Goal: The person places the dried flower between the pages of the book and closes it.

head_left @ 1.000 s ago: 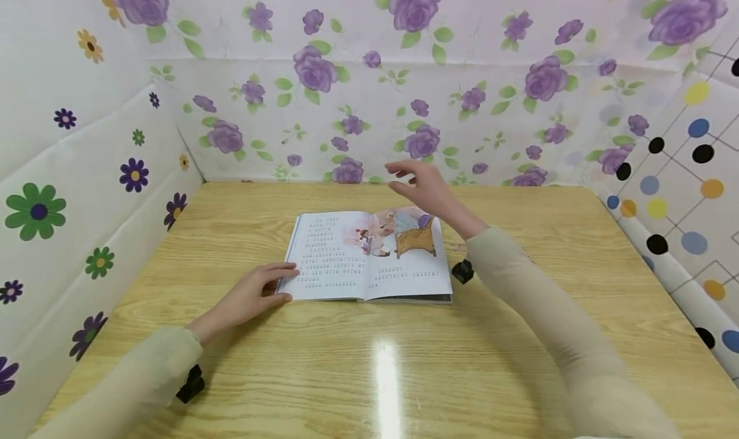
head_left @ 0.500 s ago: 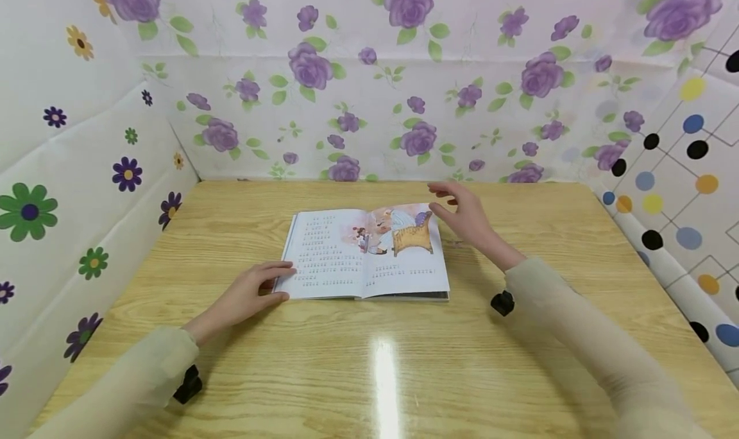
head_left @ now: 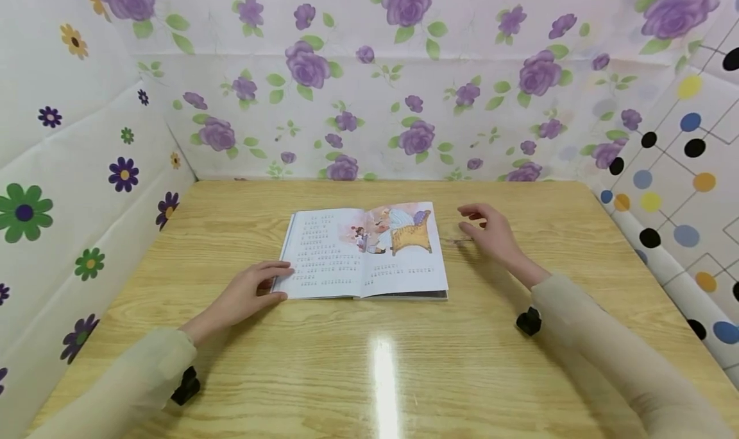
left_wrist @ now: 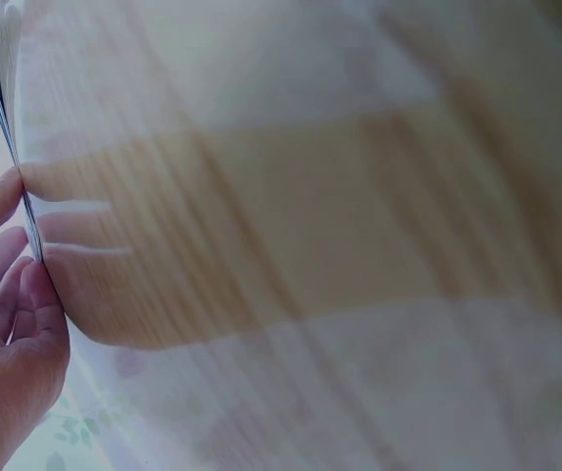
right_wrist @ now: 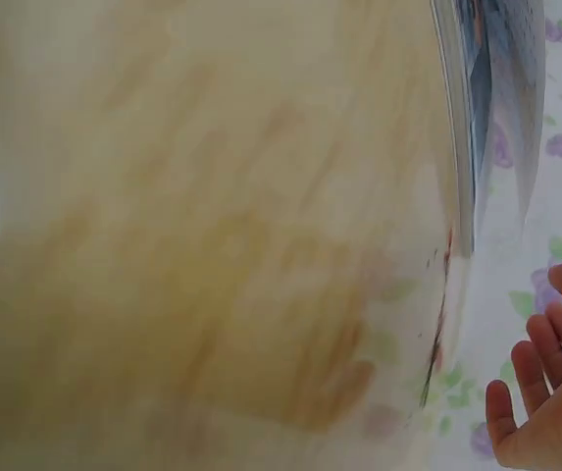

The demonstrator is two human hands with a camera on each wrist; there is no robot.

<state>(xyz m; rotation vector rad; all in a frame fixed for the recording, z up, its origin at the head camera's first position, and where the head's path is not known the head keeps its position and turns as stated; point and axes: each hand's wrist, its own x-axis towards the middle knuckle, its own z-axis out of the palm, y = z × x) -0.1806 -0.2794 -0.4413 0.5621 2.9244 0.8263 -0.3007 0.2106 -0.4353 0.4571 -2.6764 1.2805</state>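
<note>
1. From where I stand, the illustrated storybook (head_left: pixel 362 262) lies spread on the table around the centre of the head view, its bottom edge facing the person.
2. The left hand (head_left: pixel 249 291) holds the book at its lower left corner, fingers curved over the page margin and the thumb by the near edge.
3. The right hand (head_left: pixel 493 237), right of centre, grips nothing; its fingers bend loosely above the table, apart from the book.
4. I'd judge the book light enough for one hand, with slick, bendy pages that could crease or tear if pinched hard.
5. The right page (head_left: pixel 407 275) looks lifted off the layers below, and a dark strip shows under its near edge. Its outer edge or far corner seems the place to take a single leaf; for the whole book, both outer edges, thumbs on top.
6. The print on the left page (head_left: pixel 320 278) is too small for me to read.
7. The wood-grain table (head_left: pixel 300 362) looks smooth and glossy, with a bright streak of light at lower centre, so I'd expect the book to slide readily.
8. Purple-rose cloth (head_left: pixel 358 124) hangs across the top of the frame, daisy-print cloth (head_left: pixel 52 150) at left, dotted cloth (head_left: pixel 670 169) at right.
</note>
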